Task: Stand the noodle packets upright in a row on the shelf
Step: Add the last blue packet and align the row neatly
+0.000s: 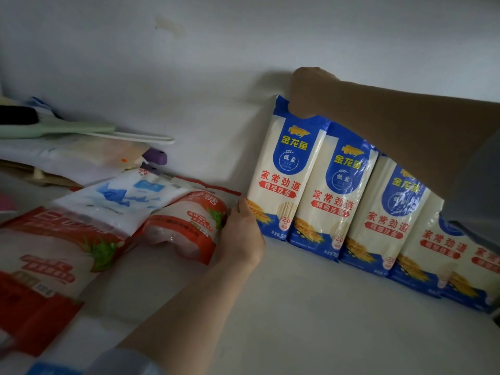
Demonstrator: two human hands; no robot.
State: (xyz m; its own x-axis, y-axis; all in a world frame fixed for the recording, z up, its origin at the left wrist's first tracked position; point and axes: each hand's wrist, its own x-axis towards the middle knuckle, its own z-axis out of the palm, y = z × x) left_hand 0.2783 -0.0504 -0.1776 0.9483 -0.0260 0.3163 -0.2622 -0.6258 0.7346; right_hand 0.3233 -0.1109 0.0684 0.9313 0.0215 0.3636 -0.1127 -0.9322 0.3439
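Observation:
Several blue-and-white noodle packets stand upright in a row on the white shelf [284, 307], leaning against the back wall. The leftmost packet [281, 169] heads the row, and the second packet [324, 201] overlaps its right side. My right hand [305, 90] reaches over the row and grips the top edge of the leftmost packet. My left hand [240, 234] presses against that packet's lower left edge, thumb up along it. The right forearm hides the tops of the packets further right [384, 220].
Red-and-white sugar bags [186, 226] and a white-blue bag [127, 196] lie flat left of the row, touching my left hand. Further back left lie a pale green flat utensil [67, 129], papers and a purple item [155, 156]. Bare shelf surface lies in front.

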